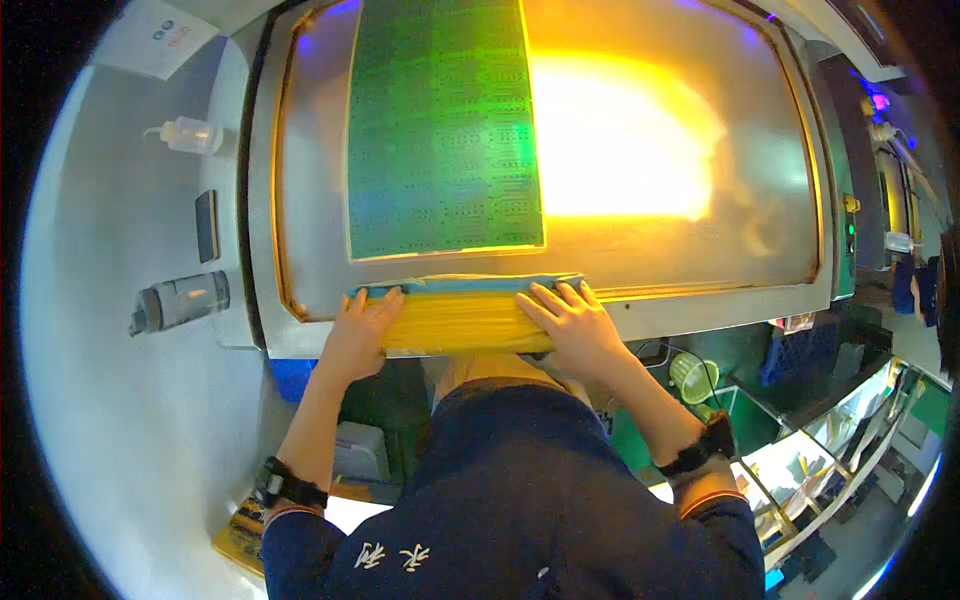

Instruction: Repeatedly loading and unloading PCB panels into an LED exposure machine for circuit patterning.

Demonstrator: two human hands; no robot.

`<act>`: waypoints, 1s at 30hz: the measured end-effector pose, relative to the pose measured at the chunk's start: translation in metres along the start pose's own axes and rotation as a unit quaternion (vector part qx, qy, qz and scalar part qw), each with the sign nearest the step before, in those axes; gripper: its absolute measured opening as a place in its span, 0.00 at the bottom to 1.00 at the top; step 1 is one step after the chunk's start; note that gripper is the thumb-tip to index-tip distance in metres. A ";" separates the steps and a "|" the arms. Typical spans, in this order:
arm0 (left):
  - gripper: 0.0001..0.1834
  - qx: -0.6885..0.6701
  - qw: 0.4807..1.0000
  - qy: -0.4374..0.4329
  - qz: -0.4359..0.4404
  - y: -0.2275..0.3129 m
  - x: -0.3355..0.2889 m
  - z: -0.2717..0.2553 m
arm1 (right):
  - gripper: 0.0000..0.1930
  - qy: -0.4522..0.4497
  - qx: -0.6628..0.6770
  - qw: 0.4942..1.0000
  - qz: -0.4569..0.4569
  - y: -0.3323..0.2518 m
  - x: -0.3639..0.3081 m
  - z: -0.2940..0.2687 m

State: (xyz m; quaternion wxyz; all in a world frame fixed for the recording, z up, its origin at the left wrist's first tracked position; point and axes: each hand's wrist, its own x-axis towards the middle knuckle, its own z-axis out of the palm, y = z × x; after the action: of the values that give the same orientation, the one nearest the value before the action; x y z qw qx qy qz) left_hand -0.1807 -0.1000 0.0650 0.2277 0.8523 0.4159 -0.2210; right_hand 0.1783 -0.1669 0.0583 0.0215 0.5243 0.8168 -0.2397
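Observation:
A yellow pleated sheet or roll [465, 323] with a blue strip [480, 285] along its far side lies across the front edge of the machine bed. On its left end rests my left hand [362, 333], fingers stretched over the top near the blue strip. My right hand [578, 325] lies on the right end with its fingers spread. Undersides of both hands are hidden. Just beyond, a green circuit board panel [440, 140] lies on the metal-framed bed [670, 260], apart from the yellow sheet.
Bright yellow light [625, 135] glares right of the panel. Along the left ledge are a squeeze bottle [192, 135], a phone [207, 226] and a clear bottle [182, 303]. A green basket [693, 378] stands below right, near a metal rack [800, 470].

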 end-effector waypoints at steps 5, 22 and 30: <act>0.49 0.029 0.999 0.029 -0.032 0.031 0.014 0.023 | 0.35 0.053 -0.008 0.998 0.013 0.021 -0.023 0.025; 0.40 0.029 0.959 0.279 -0.048 -0.185 0.476 -0.276 | 0.39 0.179 -0.170 0.968 0.037 0.363 0.437 -0.173; 0.39 0.003 0.970 0.237 -0.059 -0.218 0.523 -0.304 | 0.37 0.149 -0.150 0.977 0.018 0.403 0.478 -0.165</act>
State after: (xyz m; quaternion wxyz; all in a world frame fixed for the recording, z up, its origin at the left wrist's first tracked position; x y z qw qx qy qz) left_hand -0.0091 0.5116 -0.0323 0.1067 0.8551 0.5067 -0.0268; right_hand 0.3487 0.4411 -0.0811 -0.0176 0.5596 0.8279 -0.0339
